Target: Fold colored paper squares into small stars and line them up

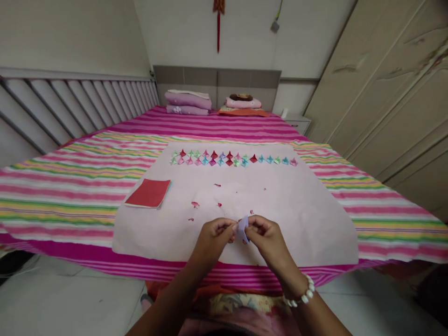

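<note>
A small folded piece of lilac paper (242, 229) is held up between both hands, just above a large white sheet (280, 200). My left hand (216, 235) pinches its left edge with thumb and fingertips. On the other side, my right hand (266, 234) grips the paper's right edge between thumb and fingers. Red paper scraps (195, 204) lie scattered beyond the hands. Farther back stand two rows of small folded paper pieces (229, 155) in red, pink, green, blue and purple.
A stack of square paper, red on top (149, 193), lies at the sheet's left. The sheet rests on a striped bedspread (70, 186). Folded bedding (188, 101) and a pillow pile (243, 102) are at the headboard (245, 79). A rail (80, 107) runs left; a wardrobe (385, 93) stands right.
</note>
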Tool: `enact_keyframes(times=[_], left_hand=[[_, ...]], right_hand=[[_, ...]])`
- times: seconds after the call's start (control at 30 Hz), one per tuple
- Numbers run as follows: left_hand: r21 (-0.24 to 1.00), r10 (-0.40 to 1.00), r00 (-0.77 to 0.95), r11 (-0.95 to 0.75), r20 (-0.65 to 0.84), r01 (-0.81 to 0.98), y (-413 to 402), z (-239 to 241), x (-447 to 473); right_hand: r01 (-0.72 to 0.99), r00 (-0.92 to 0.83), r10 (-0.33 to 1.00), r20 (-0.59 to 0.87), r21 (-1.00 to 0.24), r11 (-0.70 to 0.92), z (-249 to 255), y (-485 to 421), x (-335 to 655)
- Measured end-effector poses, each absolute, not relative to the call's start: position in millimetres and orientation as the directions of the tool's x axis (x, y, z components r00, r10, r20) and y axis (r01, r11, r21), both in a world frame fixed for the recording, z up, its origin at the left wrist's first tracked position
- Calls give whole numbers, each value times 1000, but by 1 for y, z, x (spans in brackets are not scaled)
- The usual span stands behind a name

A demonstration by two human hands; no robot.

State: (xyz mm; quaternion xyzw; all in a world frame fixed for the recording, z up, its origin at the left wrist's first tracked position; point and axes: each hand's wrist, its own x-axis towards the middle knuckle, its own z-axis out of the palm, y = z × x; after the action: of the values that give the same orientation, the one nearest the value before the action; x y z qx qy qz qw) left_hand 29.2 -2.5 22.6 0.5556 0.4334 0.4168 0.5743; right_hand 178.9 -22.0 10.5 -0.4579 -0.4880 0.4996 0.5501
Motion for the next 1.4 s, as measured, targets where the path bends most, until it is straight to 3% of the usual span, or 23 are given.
enact_keyframes(times=[0.17, 0.3, 0.53, 0.73, 0.93, 1.1, 1.27, 1.4], left_hand=[[976, 957, 274, -143, 94, 162, -7, 32, 38], [975, 970, 223, -135, 94, 178, -7, 34, 41], [985, 977, 172, -142, 124, 95, -9, 37, 44], [992, 976, 193, -79, 97, -99, -10, 46, 41], [955, 947, 303, 181, -105, -237, -7, 49, 36], [914, 896, 431, 259, -107, -313, -8, 53, 31], [926, 939, 318, 229, -129, -300, -6, 50, 31], [908, 958, 255, 221, -133, -355, -6, 47, 36]], right_hand=[[178, 155, 935, 318, -940, 290, 10, -18, 174], [292, 157, 893, 422, -884, 366, 14, -19, 173], [186, 193, 870, 454, -887, 422, 23, -21, 173], [115, 210, 834, 510, -860, 497, 31, -27, 173], [74, 215, 839, 501, -864, 497, 37, -31, 172], [66, 208, 841, 499, -866, 496, 38, -33, 172], [81, 173, 856, 487, -874, 480, 39, -35, 171], [-43, 255, 906, 337, -933, 358, 37, -34, 170]])
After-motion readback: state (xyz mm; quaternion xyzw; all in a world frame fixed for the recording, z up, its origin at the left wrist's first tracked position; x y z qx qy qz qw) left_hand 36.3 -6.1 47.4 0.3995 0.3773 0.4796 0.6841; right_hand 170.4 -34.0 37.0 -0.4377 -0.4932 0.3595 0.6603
